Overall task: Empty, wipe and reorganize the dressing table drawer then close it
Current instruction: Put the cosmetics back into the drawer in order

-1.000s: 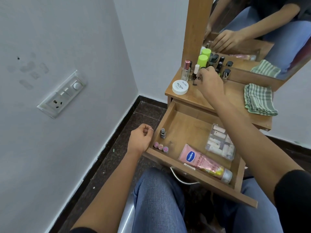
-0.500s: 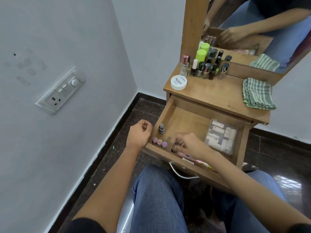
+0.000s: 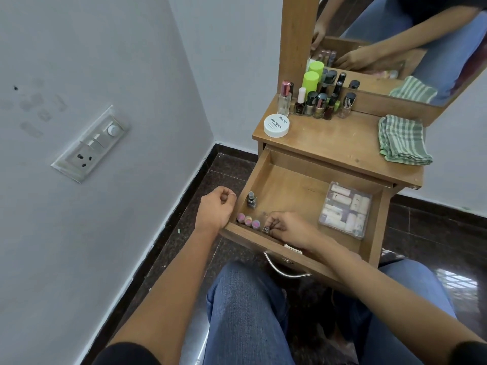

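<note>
The wooden drawer of the dressing table stands pulled open. Inside it, my right hand pinches a small nail polish bottle at the front wall, next to three pink-capped bottles. A grey-capped bottle stands upright by the left wall. A clear plastic box of small items lies at the right. My left hand rests curled against the drawer's left front corner and holds nothing I can see. My right forearm hides the pink tube.
On the tabletop stand several nail polish bottles, a white round tub and a folded green checked cloth. A mirror rises behind. The wall with a socket panel is on the left. My knees sit below the drawer handle.
My right hand came down from the bottles on the tabletop into the drawer's front and now sets a small bottle beside the pink-capped ones. The left hand stayed put.
</note>
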{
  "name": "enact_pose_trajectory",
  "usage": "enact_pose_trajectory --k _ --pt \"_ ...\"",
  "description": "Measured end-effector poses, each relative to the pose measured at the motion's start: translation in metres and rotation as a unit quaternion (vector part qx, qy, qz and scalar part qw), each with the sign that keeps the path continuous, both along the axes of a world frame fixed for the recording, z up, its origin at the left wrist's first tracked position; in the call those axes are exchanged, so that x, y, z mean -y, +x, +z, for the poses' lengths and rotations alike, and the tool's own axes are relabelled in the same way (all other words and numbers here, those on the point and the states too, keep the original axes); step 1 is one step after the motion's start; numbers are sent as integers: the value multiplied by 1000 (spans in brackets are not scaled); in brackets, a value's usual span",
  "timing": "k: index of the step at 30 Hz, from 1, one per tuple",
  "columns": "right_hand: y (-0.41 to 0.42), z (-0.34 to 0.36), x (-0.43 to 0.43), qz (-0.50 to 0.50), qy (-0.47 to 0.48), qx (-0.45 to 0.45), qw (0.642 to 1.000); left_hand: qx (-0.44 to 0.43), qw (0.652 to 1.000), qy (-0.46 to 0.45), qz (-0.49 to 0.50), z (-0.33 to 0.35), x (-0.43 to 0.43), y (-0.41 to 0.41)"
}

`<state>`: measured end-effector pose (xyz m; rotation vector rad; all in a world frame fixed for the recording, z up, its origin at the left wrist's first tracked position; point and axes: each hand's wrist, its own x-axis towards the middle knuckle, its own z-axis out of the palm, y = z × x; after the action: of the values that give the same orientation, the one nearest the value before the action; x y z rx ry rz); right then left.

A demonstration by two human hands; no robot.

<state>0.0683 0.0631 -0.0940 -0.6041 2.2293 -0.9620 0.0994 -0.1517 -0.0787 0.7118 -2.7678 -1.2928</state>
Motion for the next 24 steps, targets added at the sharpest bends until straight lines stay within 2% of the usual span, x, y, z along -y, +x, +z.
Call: enact_pose_trajectory --k 14,17,19,22,24 --pt "-3 -8 6 -11 -18 2 1000 -4 1000 -2 5 2 -1 1" --pt "-8 9 -3 -32 -19 -45 998 0 1000 -9 -1 3 -2 1" --pt "-17 25 -9 -83 -53 -92 991 2 1000 -13 -7 3 -2 1" --pt "-46 54 -15 -189 -148 -187 952 3 1000 -18 -8 2 -1 0" --pt "-76 77 -15 -229 -171 -242 927 2 1000 -16 -6 1 0 1"
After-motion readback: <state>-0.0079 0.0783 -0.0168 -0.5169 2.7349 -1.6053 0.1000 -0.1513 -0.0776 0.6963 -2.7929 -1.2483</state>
